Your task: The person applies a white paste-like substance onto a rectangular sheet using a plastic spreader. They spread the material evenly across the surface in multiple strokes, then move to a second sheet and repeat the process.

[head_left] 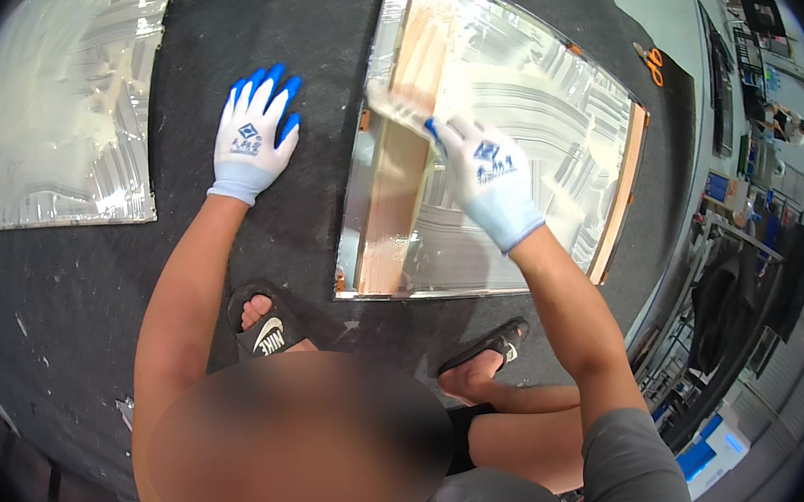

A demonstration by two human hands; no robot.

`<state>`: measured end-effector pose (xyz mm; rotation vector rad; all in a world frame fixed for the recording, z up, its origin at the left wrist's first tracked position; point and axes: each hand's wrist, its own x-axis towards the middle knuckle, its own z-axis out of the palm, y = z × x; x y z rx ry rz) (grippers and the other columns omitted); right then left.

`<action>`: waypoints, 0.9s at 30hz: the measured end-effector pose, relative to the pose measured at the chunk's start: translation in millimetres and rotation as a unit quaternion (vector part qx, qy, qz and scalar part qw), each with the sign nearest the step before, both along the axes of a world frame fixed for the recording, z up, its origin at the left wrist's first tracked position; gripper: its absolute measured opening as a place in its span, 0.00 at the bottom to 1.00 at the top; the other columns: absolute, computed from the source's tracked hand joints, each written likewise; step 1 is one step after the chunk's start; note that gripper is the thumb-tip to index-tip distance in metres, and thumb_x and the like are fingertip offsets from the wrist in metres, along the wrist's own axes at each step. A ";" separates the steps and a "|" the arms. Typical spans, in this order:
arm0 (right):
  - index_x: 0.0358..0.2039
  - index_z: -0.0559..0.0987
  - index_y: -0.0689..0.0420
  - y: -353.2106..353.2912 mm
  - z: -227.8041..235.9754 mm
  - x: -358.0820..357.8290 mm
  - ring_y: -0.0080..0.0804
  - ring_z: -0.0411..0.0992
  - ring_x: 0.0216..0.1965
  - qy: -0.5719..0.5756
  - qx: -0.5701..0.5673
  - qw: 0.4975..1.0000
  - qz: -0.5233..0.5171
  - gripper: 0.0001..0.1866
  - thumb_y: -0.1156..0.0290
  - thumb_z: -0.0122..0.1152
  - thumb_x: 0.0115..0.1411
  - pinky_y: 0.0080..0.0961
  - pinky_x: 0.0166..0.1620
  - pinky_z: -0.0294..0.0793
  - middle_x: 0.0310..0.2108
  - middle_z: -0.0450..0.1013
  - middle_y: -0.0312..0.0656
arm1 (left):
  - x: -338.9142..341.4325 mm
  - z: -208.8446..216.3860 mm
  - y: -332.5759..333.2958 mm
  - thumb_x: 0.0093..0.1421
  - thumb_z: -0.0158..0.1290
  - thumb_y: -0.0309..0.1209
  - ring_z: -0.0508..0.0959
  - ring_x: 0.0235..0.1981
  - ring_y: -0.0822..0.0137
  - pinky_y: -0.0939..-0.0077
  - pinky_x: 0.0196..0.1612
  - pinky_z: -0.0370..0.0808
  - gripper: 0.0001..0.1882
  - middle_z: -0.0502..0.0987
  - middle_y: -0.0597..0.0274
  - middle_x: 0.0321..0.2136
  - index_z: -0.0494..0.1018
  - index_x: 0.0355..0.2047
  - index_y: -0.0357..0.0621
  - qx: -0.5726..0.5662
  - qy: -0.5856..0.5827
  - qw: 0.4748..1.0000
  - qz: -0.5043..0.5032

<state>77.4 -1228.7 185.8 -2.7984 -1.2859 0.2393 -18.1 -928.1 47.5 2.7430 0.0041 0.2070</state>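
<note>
My left hand [252, 141], in a white work glove with blue fingertips, rests with spread fingers on the dark floor covering, between two panels, and holds nothing. My right hand [489, 173], gloved alike, is over the framed panel [522, 94] and closed round a pale flat spreader [400, 108]. Motion smears the spreader, which lies across the panel's left wooden strip [395, 194]. Ridged swirls of whitish paste cover much of this panel's face. Thin metal edging and small orange-brown pieces line its sides.
A second panel [64, 109], coated in cream paste, lies at the far left. Orange-handled scissors [652, 65] rest beyond the framed panel's right corner. My sandalled feet stand close to its near edge. Another person [785, 124] and cluttered shelving are at the far right.
</note>
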 end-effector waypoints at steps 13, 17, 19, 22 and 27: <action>0.40 0.85 0.61 -77.2 -33.3 65.5 0.28 0.70 0.23 0.252 0.151 0.849 -0.439 0.15 0.60 0.65 0.67 0.30 0.29 0.71 0.22 0.73 0.37 | 1.1 -3.7 2.1 0.66 0.57 0.37 0.64 0.71 0.46 0.49 0.75 0.57 0.31 0.66 0.51 0.71 0.69 0.69 0.50 0.036 -0.008 0.999 -0.013; 0.39 0.85 0.59 -85.7 -54.6 24.9 0.16 0.63 0.19 0.345 0.224 0.792 -0.452 0.15 0.58 0.68 0.68 0.22 0.22 0.65 0.20 0.66 0.27 | 0.5 -4.6 1.5 0.66 0.56 0.37 0.64 0.71 0.46 0.49 0.75 0.57 0.31 0.66 0.50 0.70 0.69 0.69 0.48 0.045 -0.002 0.999 -0.016; 0.39 0.85 0.58 -83.3 -62.0 1.6 0.16 0.62 0.19 0.344 0.244 0.781 -0.460 0.14 0.58 0.68 0.68 0.22 0.21 0.63 0.20 0.66 0.27 | 0.3 -5.1 1.2 0.66 0.56 0.36 0.64 0.71 0.46 0.49 0.75 0.56 0.30 0.66 0.50 0.70 0.70 0.69 0.49 0.050 -0.002 0.999 -0.017; 0.36 0.84 0.58 -79.1 -67.4 -31.2 0.16 0.61 0.17 0.340 0.286 0.741 -0.504 0.13 0.60 0.69 0.67 0.21 0.21 0.62 0.19 0.65 0.27 | 1.0 -5.0 1.3 0.66 0.56 0.37 0.64 0.72 0.46 0.49 0.75 0.56 0.30 0.66 0.50 0.70 0.70 0.68 0.49 0.049 0.001 0.999 -0.017; 0.33 0.82 0.56 -86.1 -60.6 -65.2 0.16 0.62 0.20 0.383 0.299 0.692 -0.533 0.12 0.61 0.68 0.68 0.22 0.23 0.61 0.20 0.68 0.27 | 2.3 -5.6 1.6 0.66 0.55 0.38 0.64 0.71 0.47 0.49 0.75 0.56 0.30 0.67 0.50 0.70 0.70 0.68 0.49 0.063 0.000 0.998 -0.018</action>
